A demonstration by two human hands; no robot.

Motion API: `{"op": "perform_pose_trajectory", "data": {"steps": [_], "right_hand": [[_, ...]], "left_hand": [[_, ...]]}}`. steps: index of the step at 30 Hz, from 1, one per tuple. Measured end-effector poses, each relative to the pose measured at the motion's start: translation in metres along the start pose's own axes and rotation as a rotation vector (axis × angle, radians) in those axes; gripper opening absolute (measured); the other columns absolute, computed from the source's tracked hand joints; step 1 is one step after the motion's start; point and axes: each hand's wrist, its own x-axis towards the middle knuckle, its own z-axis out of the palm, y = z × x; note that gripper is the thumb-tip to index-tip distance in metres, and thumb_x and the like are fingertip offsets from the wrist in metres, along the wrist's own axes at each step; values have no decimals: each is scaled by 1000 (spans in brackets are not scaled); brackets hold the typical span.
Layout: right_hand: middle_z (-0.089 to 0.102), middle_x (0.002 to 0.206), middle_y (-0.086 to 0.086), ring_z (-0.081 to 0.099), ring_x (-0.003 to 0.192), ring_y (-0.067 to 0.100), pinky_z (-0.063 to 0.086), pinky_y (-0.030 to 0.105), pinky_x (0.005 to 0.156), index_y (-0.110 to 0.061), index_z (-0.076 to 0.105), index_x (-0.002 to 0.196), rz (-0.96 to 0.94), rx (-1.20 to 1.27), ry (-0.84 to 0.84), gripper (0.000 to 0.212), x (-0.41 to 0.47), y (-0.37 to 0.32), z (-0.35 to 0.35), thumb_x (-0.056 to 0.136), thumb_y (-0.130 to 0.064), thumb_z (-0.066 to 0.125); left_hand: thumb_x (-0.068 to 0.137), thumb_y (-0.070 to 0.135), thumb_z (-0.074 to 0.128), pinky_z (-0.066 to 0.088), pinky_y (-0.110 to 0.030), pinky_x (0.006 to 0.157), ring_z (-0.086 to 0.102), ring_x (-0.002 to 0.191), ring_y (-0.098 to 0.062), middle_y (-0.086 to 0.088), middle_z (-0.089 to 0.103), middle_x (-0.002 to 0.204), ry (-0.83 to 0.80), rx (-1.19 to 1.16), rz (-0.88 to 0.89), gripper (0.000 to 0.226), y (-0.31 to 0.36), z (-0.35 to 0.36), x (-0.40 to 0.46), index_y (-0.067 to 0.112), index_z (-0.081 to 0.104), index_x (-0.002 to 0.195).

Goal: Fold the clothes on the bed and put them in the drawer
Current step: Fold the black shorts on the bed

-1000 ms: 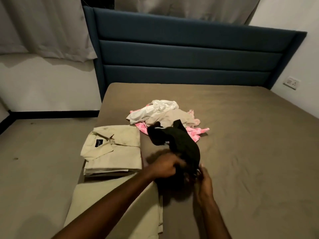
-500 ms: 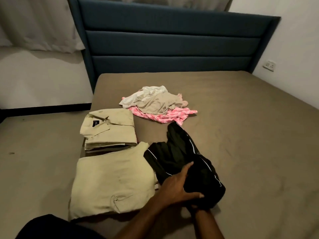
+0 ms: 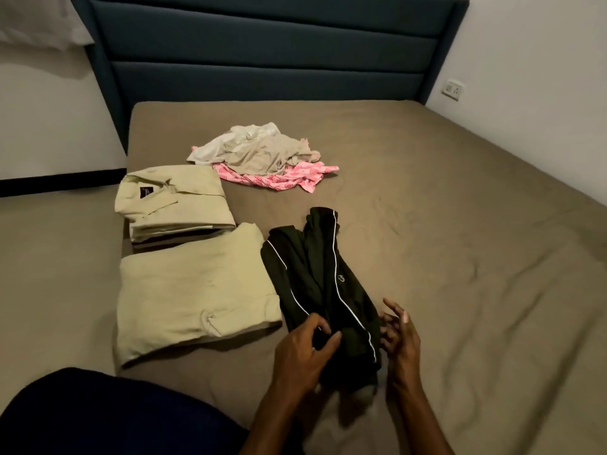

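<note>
While we are looking down over the bed (image 3: 443, 224), its taut taupe sheet is showing soft creases toward the right. Lying on it near the front is a dark garment (image 3: 315, 284) of smooth, slightly glossy fabric, bunched into a long, narrow shape running from the near edge away toward the middle, with thin white piping tracing its seams and a small pale oval logo on the right side. Our left hand (image 3: 302, 353) is gripping its near end, the fingers (image 3: 323, 325) curling over the cloth and the thumb closing toward them in a pinch. Our right hand (image 3: 399, 339) is hovering just beside the garment's right edge, its fingers (image 3: 394, 308) spread and loosely bent, holding nothing; we cannot tell whether the lower fingertips are brushing the fabric.

Left of the dark garment, touching its edge, a pale cream folded garment (image 3: 193, 293) is lying as a broad, flat rectangle of matte woven cloth. Just beyond it, at the bed's left edge, a folded cream shirt (image 3: 174, 198) with a collar and a dark neck label is sitting on top of a neat squared stack. Farther off, near the middle of the bed, an unfolded heap (image 3: 262, 156) is lying crumpled: white cloth, a soft beige piece, and a pink patterned one beneath. Behind, a padded blue headboard (image 3: 269, 50) with horizontal channels is standing against the wall, with a white wall socket (image 3: 453, 88) to its right.
</note>
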Motion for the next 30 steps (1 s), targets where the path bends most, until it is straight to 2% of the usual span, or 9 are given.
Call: {"op": "perform_pose_trajectory", "data": {"steps": [2,4,8,13,17,22,24,26,30], "right_hand": [[60,137,0,67,116,13,57,31,91,-43,47,150,-2,-253,-182,85,-16,-3,1,72,-70,71],[42,154,-13,51,136,2,49,23,105,-47,27,159,-130,-508,-360,112,-19,5,-12,66,-54,89],[16,162,-12,33,144,6,40,23,115,-54,21,158,-223,-983,-520,123,-18,22,-11,60,-39,94],[73,120,0,69,111,13,54,30,98,-27,77,114,-210,-674,-214,52,2,13,-33,67,-8,65],[70,73,9,63,76,27,52,25,59,-8,75,80,47,-357,219,39,13,9,-54,82,18,46],[71,107,16,65,84,30,54,38,74,-15,72,99,327,59,528,34,11,26,-79,88,7,48],[70,127,11,69,107,28,54,45,95,-19,72,120,269,124,457,27,5,23,-80,95,-12,64],[70,132,1,69,116,20,55,43,101,-25,68,133,206,99,296,58,-6,14,-78,78,-40,83],[72,127,-6,68,117,10,57,33,96,-28,68,134,81,-371,-66,87,-14,16,-92,54,-15,99]], "left_hand": [[87,59,65,49,-22,67,61,77,-3,16,64,88,10,69,-18,28,-4,-1,-6,36,55,99],[84,49,72,50,-24,71,59,78,-1,14,64,94,-21,143,-53,37,-6,-1,-9,37,52,113],[78,42,78,48,-21,70,61,83,-5,16,65,95,-58,77,-137,38,-11,-8,-9,40,58,111],[50,59,89,53,-27,75,63,91,-2,19,67,98,-69,44,-196,59,-24,-26,0,38,59,96],[69,48,69,53,-30,75,66,87,-8,15,69,94,73,40,-134,39,-20,-31,-5,35,61,104],[83,33,58,49,-38,64,58,60,-9,11,64,64,371,-316,-282,14,-11,-39,-8,26,64,94],[93,21,57,51,-43,62,58,59,-18,6,63,64,428,-311,-316,15,-9,-42,-12,29,59,106],[96,8,55,55,-35,63,62,65,-18,7,67,80,405,-273,-288,44,-7,-45,-16,38,52,127],[83,-10,54,58,-22,86,70,95,-6,18,68,119,142,-196,-209,70,-14,-42,-13,39,68,130]]}}
